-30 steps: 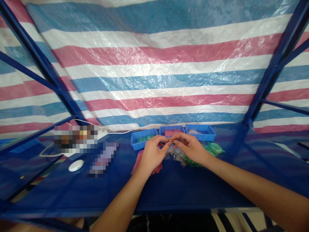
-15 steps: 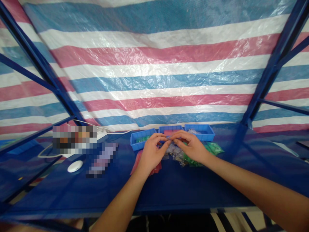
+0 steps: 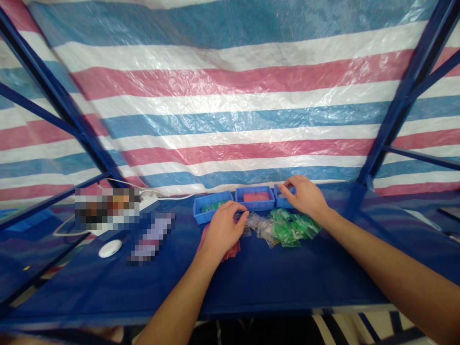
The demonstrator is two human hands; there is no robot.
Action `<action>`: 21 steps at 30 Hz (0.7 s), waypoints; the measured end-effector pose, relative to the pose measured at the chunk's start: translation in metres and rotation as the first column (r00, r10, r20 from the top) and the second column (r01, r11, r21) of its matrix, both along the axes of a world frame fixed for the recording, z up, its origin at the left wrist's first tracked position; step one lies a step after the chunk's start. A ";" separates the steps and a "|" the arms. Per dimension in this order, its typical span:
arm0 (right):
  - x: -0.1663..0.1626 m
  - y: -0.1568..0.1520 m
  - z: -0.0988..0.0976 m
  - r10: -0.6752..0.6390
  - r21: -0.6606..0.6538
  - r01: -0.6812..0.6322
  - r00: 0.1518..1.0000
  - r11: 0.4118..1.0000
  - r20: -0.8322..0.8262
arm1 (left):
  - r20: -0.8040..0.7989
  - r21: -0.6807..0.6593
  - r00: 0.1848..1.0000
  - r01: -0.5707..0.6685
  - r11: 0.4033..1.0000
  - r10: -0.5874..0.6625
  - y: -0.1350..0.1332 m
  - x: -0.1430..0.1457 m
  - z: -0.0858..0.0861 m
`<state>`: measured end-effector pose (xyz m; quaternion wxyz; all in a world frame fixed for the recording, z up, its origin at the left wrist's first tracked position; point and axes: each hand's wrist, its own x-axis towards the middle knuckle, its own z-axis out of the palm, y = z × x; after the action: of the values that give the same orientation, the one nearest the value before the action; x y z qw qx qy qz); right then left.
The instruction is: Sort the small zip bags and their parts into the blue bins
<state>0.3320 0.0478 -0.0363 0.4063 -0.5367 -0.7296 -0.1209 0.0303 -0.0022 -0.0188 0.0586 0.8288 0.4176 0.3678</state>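
Red packets (image 3: 232, 252) lie on the counter (image 3: 273, 282) below the left hand (image 3: 225, 229), which stays curled; whether it pinches anything I cannot tell. Clear packets (image 3: 264, 226) and green packets (image 3: 292, 228), now less covered, lie rightward. The right hand (image 3: 306, 196) has left the other's fingertips for the right blue bin (image 3: 282, 202), fingers bent, grip unclear.

Your bare forearms converge from the lower edge and lower right. The left forearm (image 3: 183, 292) slants up to the right; the right forearm (image 3: 381, 263) slopes up to the left. Your left grip (image 3: 224, 230) shows its back, fingers curled, the thumb tip close to the forefinger tip. Your right grip (image 3: 305, 196), set apart and farther forward, has arched fingers pointing left, thumb below. Whether either one is closed cannot be discerned.
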 end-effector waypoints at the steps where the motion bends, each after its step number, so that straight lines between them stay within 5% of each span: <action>1: 0.003 0.002 -0.001 -0.027 0.007 0.027 0.999 1.000 0.033 | -0.008 -0.002 1.000 -0.004 1.000 0.004 0.000 0.000 0.000; 7: 0.001 0.001 -0.003 -0.058 0.056 0.051 0.990 0.997 0.131 | -0.090 -0.063 0.994 0.062 0.996 -0.067 0.002 0.000 -0.009; 14: -0.023 -0.012 0.000 0.165 0.013 -0.167 0.981 0.986 0.099 | -0.196 -0.103 0.975 0.083 0.991 -0.102 0.007 -0.003 -0.023; 21: -0.038 -0.026 0.009 0.340 -0.008 -0.340 0.940 0.940 -0.002 | -0.129 -0.036 0.992 -0.010 0.999 0.005 0.005 -0.003 -0.012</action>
<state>0.2941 0.0217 -0.0277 0.4191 -0.4046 -0.8115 -0.0457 0.0274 0.0030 -0.0313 0.0451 0.8480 0.4302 0.3062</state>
